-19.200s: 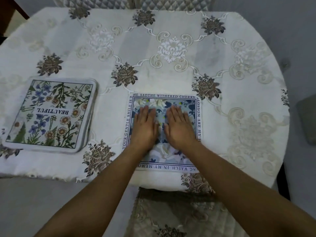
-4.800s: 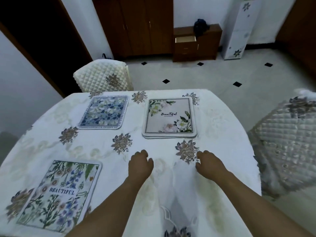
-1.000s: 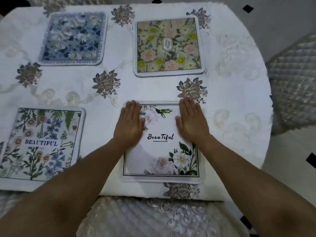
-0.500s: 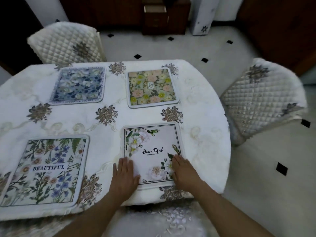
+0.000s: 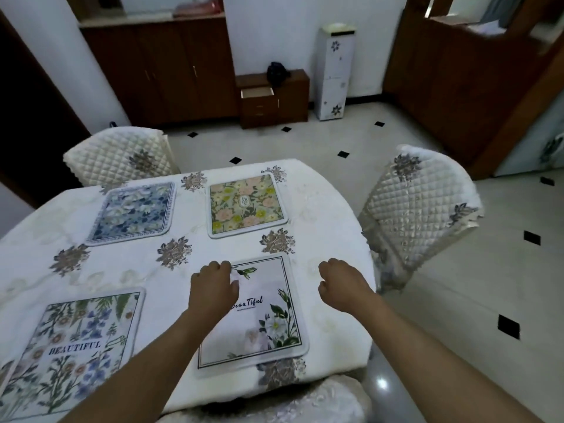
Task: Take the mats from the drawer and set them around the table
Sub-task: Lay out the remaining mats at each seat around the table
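Left hand [image 5: 212, 285] fingers curled loosely, holding nothing, over upper-left corner of white Beautiful mat [image 5: 262, 312]. Right hand [image 5: 341, 283] curled, empty, just beside mat's right edge. Four mats laid on table [image 5: 329, 215]: blue mat [image 5: 134, 210], pink-yellow mat [image 5: 247, 204], botanical mat [image 5: 73, 346]. Drawer [image 5: 258, 93] open, upper centre. Likely final check: square mat to table edge, press flat.

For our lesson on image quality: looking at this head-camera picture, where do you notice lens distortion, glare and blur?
Head view: the wide lens bows the door frame at right; a bright glare spot sits on the floor beside the table; the left hand and right hand look soft, and the shelf at top is hazy.
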The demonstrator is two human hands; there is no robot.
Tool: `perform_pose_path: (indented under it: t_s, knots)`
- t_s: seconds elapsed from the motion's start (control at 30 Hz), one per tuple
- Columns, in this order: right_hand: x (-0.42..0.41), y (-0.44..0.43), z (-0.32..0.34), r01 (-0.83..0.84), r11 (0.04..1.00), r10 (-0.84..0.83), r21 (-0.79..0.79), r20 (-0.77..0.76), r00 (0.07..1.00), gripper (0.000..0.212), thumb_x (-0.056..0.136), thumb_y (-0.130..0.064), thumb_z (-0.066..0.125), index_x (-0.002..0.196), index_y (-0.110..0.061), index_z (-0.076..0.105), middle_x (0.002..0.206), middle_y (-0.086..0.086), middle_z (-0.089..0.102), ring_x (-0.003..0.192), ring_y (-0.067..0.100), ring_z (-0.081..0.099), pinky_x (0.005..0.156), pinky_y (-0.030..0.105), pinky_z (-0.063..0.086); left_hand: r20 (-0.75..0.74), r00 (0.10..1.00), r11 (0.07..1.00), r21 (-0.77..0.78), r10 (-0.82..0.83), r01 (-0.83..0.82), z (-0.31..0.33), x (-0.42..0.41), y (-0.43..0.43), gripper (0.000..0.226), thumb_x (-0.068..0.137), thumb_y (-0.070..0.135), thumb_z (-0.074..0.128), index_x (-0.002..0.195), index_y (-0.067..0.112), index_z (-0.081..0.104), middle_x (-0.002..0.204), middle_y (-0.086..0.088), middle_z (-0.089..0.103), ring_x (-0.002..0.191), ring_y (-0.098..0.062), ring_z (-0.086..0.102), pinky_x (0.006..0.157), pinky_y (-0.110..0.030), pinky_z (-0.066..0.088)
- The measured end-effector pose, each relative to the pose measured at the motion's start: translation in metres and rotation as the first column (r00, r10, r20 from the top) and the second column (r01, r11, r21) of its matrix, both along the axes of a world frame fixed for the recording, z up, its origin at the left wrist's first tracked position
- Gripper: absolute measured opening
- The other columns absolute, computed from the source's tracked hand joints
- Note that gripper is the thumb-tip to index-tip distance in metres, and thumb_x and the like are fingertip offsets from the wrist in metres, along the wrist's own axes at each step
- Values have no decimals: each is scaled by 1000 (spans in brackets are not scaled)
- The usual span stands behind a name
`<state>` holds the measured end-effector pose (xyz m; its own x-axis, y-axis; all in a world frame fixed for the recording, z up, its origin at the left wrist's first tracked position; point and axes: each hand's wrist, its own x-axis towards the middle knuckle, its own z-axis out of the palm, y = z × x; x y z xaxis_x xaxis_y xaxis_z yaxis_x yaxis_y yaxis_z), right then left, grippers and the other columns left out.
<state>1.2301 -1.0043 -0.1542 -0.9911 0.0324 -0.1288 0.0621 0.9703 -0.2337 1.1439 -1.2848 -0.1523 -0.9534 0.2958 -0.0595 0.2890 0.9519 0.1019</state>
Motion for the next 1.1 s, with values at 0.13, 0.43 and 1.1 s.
perform_pose_path:
  t_s: [0.13, 0.43, 1.1]
  knots:
    - [28, 61, -1, 19, 1000, -19, -14, -10, 1000, 11, 88, -23, 45, 83, -17, 36, 86, 2, 43, 84, 27, 50, 63, 31, 29, -28, 998, 997, 34, -62, 63, 6, 24, 71, 33, 90, 36, 58, 112, 12, 62, 101, -10, 63, 91, -30, 60, 73, -37, 46]
    - [75, 237, 22, 76, 996, -78, -44, -39, 996, 21, 85, -27, 49, 97, -11, 57, 101, 13, 61, 94, 33, 60, 70, 33, 44, 0, 1000, 1000, 15, -14, 14, 10, 70, 235, 35, 91, 42, 55, 107, 12, 62, 100, -10, 62, 98, -31, 59, 73, -37, 49]
    - [-153, 205, 34, -296, 955, 295, -3, -33, 955, 10, 91, -21, 44, 87, -12, 45, 93, 9, 52, 83, 30, 52, 64, 31, 32, -26, 893, 888, 121, 449, -443, -15, -56, 181, 33, 89, 36, 61, 103, 6, 64, 93, -15, 62, 89, -35, 59, 71, -40, 51]
